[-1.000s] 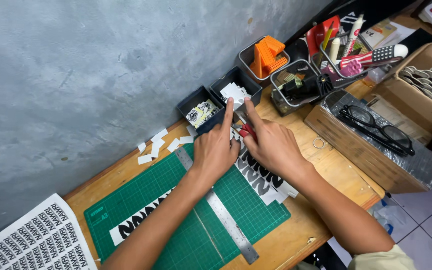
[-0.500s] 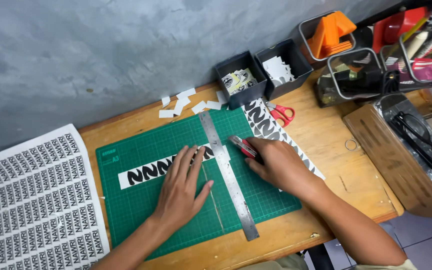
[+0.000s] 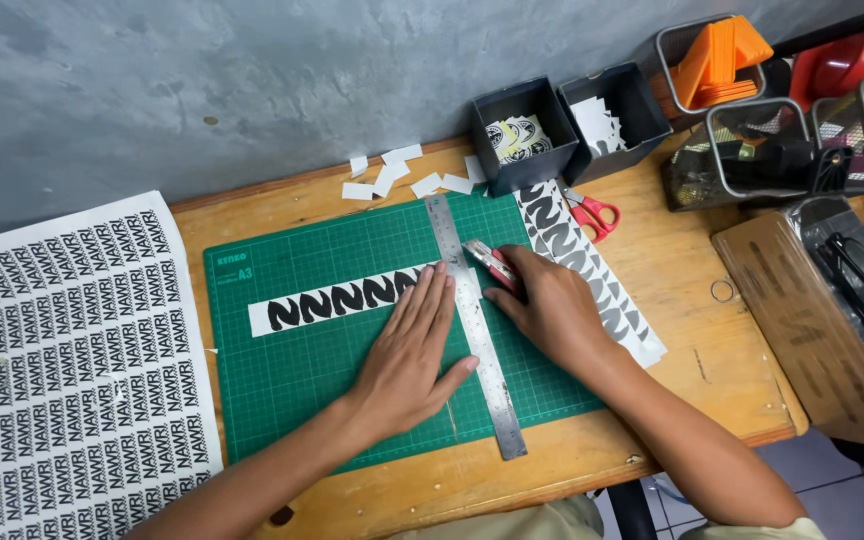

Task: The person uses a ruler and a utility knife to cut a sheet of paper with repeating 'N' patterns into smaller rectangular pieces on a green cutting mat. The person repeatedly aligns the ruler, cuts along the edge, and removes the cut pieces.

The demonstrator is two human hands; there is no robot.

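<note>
Far left: a large white printed sheet covered in rows of small black lettering is laid flat, overlapping the left edge of the worn wooden tabletop

Centre-left: a green gridded cutting mat is spread on the wood. Across it lies a long white paper strip printed with bold black wave-shaped letters, its right end tucked under the left hand

The left hand is pressed flat, fingers spread and released, holding down both the strip's end and the left edge of a long steel ruler that runs from the mat's top edge down past its bottom edge

Just right of the ruler, the right hand is closed around a red-and-grey utility knife, whose tip is set against the ruler's right edge near its upper half

Judged step: a cut along the ruler is being lined up or begun. Steady downward pressure on the ruler and a straight pull toward the body would be called for

Right of the hand: a stack of similar printed strips, red-handled scissors, small white offcuts near the wall, two dark square boxes, wire mesh baskets further right
</note>
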